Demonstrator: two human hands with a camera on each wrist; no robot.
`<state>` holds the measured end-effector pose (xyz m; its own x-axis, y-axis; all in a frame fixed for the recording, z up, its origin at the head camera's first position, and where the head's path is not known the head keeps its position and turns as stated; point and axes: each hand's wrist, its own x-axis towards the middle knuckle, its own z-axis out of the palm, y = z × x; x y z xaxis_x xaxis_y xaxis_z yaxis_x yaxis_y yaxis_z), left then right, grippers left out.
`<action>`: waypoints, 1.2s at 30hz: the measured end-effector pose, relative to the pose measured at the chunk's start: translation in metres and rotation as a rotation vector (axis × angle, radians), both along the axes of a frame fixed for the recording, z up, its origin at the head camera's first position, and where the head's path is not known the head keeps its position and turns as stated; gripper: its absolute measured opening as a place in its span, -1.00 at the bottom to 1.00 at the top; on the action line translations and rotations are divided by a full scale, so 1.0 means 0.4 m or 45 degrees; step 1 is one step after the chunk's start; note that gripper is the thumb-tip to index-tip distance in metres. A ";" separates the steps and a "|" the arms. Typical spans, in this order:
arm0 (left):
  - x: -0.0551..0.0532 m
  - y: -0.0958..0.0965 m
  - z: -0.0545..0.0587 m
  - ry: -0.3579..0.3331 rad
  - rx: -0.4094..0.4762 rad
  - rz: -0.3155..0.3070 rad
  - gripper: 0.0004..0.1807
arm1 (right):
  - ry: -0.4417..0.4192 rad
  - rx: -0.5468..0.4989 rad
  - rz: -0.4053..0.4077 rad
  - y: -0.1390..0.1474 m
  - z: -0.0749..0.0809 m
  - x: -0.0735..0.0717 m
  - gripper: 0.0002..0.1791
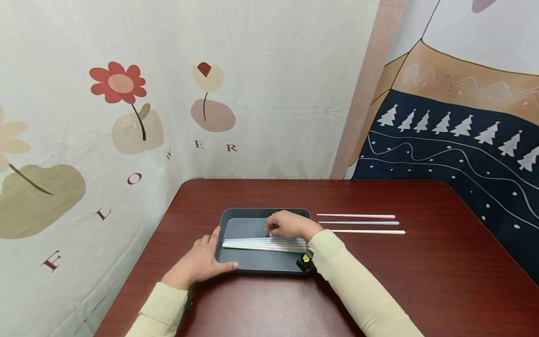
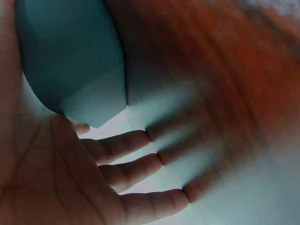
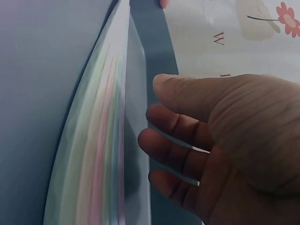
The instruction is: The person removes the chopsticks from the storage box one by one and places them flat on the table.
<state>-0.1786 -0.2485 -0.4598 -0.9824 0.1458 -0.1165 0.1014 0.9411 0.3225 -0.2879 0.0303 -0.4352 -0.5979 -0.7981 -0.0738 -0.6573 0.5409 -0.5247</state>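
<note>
A shallow grey tray lies on the table, with a bundle of pastel chopsticks lengthwise inside it. My left hand rests against the tray's near left corner, fingers straight along the side and thumb at the near rim. Over the tray, just beyond the bundle, hovers my right hand. In the right wrist view its loosely bent fingers stand apart from the chopsticks, with nothing between them and the thumb. My right wrist hides the bundle's right end in the head view.
Right of the tray, three single chopsticks lie in parallel rows: a pink one, a light blue one and a pale one. The reddish-brown table backs onto printed curtains.
</note>
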 end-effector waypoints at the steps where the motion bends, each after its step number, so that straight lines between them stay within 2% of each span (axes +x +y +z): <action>1: 0.000 -0.001 -0.001 0.001 0.001 0.000 0.43 | -0.002 0.006 -0.001 -0.001 -0.001 -0.001 -0.82; 13: -0.001 -0.004 -0.003 0.017 0.004 -0.015 0.45 | 0.006 0.080 0.001 -0.005 -0.029 -0.019 -0.86; 19: 0.000 -0.003 -0.002 0.026 0.018 -0.024 0.43 | 0.029 0.058 0.016 -0.006 -0.041 -0.023 -0.84; 29: 0.000 -0.001 0.001 0.027 0.014 -0.020 0.44 | 0.006 0.077 -0.035 -0.005 -0.044 -0.023 -0.81; 36: 0.001 0.000 0.001 0.023 0.018 -0.020 0.43 | 0.016 0.051 -0.032 -0.005 -0.047 -0.024 -0.83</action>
<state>-0.1783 -0.2486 -0.4595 -0.9819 0.1627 -0.0966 0.1221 0.9348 0.3335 -0.2977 0.0282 -0.4542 -0.6186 -0.7796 -0.0978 -0.6498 0.5776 -0.4941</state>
